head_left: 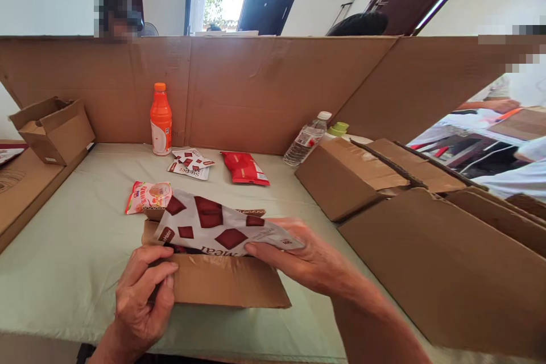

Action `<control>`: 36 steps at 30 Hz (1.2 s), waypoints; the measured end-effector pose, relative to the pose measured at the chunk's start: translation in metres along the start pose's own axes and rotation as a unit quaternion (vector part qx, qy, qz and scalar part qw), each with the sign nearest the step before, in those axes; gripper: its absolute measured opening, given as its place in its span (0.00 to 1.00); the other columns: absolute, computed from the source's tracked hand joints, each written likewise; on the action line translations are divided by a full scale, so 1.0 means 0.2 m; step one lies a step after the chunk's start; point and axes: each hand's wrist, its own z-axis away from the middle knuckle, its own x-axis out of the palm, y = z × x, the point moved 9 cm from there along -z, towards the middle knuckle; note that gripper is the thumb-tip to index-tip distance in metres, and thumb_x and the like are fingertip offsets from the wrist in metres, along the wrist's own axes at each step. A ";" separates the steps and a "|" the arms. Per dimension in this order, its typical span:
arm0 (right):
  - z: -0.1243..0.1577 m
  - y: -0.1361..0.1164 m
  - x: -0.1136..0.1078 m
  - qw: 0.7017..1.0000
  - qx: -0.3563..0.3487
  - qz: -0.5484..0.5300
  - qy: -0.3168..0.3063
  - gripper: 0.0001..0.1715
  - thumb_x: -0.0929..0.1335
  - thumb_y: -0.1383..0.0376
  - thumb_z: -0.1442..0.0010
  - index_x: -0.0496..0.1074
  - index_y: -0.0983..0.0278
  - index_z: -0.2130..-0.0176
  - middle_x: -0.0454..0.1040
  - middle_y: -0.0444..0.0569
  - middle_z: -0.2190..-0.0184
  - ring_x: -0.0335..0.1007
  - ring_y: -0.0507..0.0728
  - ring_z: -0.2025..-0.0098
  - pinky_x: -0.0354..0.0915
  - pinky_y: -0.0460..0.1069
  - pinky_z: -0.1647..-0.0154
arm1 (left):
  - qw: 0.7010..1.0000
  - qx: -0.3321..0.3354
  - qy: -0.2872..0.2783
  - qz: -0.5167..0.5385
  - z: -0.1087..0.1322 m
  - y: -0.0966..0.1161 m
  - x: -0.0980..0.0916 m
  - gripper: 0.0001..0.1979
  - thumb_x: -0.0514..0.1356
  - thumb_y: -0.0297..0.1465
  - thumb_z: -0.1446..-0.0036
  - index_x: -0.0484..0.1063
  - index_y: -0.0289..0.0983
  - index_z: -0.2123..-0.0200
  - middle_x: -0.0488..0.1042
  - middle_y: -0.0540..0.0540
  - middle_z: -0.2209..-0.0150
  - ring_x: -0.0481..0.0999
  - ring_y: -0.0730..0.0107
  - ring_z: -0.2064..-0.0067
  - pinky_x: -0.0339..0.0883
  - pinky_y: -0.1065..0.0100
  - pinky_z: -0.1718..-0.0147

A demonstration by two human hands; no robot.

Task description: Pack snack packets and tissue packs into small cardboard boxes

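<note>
A small open cardboard box (230, 281) sits on the cloth-covered table in front of me. My left hand (145, 290) grips the box at its left end, fingers bent over the rim. With thumb on top and fingers behind, my right hand (298, 256) holds a white snack pouch (230, 230) printed with dark red squares. The pouch lies tilted across the box opening, its lower edge behind the front flap. Something dark shows inside the box under the pouch, but I cannot make it out. Just behind the box's left side lies a pink snack packet (147, 196).
Farther back stand an orange drink bottle (161, 122) and a leaning clear water bottle (305, 142). Between them lie white pouches (191, 163) and a red packet (245, 168). Cardboard boxes (443, 261) fill the right; another box (63, 131) is at left. A cardboard wall (273, 91) closes the back.
</note>
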 end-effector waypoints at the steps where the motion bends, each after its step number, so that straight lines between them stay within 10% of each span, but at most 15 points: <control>1: 0.00 0.00 -0.01 1.000 -0.002 0.009 -0.002 0.18 0.66 0.60 0.36 0.71 0.60 0.77 0.72 0.42 0.79 0.64 0.52 0.77 0.62 0.47 0.76 | 1.000 -0.001 0.000 0.000 0.00 0.00 0.00 0.12 0.56 0.18 0.39 0.75 0.36 0.57 0.77 0.42 0.55 0.78 0.67 0.53 0.75 0.68 0.54; 9: -0.01 -0.01 -0.03 1.000 -0.008 -0.007 0.027 0.16 0.70 0.55 0.37 0.78 0.58 0.73 0.76 0.43 0.77 0.70 0.55 0.75 0.68 0.48 0.74 | 1.000 -0.009 0.015 -0.003 -0.01 0.00 -0.02 0.12 0.57 0.19 0.40 0.76 0.37 0.58 0.78 0.42 0.57 0.80 0.65 0.55 0.76 0.66 0.56; 16: 0.13 0.16 -0.24 0.967 0.027 -0.036 0.251 0.23 0.72 0.51 0.38 0.76 0.59 0.79 0.76 0.45 0.79 0.72 0.55 0.77 0.67 0.48 0.77 | 1.000 -0.006 0.007 0.006 -0.01 0.00 -0.01 0.11 0.57 0.18 0.40 0.75 0.36 0.58 0.77 0.42 0.56 0.79 0.67 0.54 0.76 0.67 0.55; 28: 0.05 -0.09 -0.07 0.991 -0.088 0.098 0.017 0.15 0.63 0.65 0.31 0.79 0.58 0.62 0.83 0.47 0.66 0.78 0.56 0.66 0.70 0.49 0.66 | 1.000 -0.012 -0.005 0.005 0.00 -0.01 0.00 0.12 0.57 0.18 0.40 0.75 0.36 0.56 0.77 0.41 0.56 0.78 0.65 0.53 0.76 0.65 0.55; 36: -0.03 -0.05 0.05 0.987 -0.100 0.124 -0.004 0.22 0.62 0.64 0.30 0.72 0.60 0.75 0.72 0.43 0.81 0.65 0.52 0.79 0.60 0.47 0.76 | 1.000 -0.015 -0.008 0.020 0.02 0.00 0.00 0.14 0.57 0.17 0.42 0.75 0.36 0.56 0.77 0.41 0.54 0.77 0.63 0.52 0.75 0.61 0.53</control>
